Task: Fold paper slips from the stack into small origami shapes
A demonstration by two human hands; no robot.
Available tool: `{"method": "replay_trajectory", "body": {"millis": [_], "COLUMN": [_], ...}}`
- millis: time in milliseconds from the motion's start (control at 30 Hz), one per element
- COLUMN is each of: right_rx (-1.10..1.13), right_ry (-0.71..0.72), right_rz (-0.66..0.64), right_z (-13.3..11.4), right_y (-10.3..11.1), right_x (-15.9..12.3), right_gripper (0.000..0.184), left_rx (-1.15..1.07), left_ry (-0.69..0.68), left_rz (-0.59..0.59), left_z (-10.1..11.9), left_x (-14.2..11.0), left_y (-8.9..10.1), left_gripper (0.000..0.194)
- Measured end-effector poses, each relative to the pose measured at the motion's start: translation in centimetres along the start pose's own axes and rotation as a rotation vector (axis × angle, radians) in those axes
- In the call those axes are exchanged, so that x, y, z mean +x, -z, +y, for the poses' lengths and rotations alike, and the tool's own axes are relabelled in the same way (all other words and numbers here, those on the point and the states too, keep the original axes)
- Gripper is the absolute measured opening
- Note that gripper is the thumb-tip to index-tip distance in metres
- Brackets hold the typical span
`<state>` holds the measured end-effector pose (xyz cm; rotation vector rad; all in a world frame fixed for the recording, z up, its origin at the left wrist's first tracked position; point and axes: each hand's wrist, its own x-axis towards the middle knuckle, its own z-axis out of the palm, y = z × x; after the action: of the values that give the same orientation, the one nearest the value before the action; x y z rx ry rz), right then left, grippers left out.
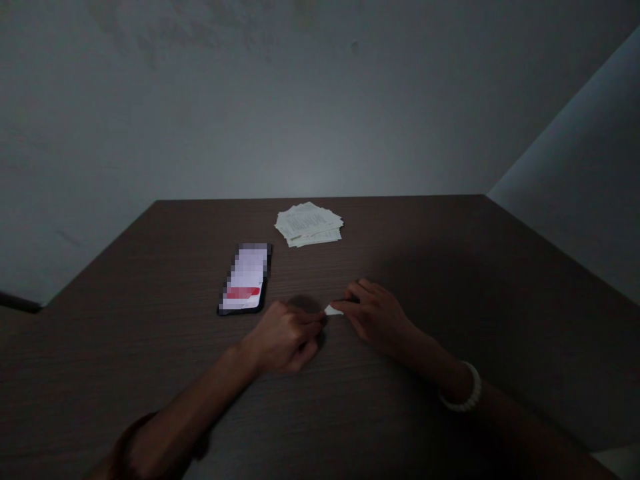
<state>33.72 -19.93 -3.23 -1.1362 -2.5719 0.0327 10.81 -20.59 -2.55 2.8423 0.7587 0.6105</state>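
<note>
A small piece of white paper lies low over the table between my two hands, its upper edge coming to a point. My right hand pinches it from the right, thumb and forefinger pressed together. From the left, my left hand has its fingers curled, with the forefinger tip at the paper's left corner. Fingers cover part of the paper, so its full shape is hidden.
A phone with a lit, blurred screen lies left of my hands. Farther back on the dark wooden table is a loose stack of printed paper sheets. A pale wall rises behind the table.
</note>
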Motion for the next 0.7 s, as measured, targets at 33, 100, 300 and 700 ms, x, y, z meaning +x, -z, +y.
{"method": "replay_trajectory", "body": {"millis": [33,100,300,700], "right_rx": [0.004,0.015,-0.004,-0.027], "right_ry": [-0.004,-0.011,-0.045,-0.113], "right_rz": [0.002,0.003,0.082,0.108], "right_z": [0.0,0.0,0.3,0.8], "right_y": [0.0,-0.1,-0.3,-0.4], "right_x": [0.0,-0.1,-0.5,-0.8], "right_gripper": [0.026,0.025,0.018,0.017], "left_rx": [0.002,0.006,0.047,0.191], "left_ry": [-0.010,-0.017,0.005,0.050], "left_rz": [-0.013,-0.044,-0.024,-0.182], "left_z": [0.0,0.0,-0.2,0.9], "left_x": [-0.1,-0.2,-0.1,0.9], "left_y": [0.0,0.1,0.0,0.0], "left_gripper": [0.022,0.023,0.024,0.035]}}
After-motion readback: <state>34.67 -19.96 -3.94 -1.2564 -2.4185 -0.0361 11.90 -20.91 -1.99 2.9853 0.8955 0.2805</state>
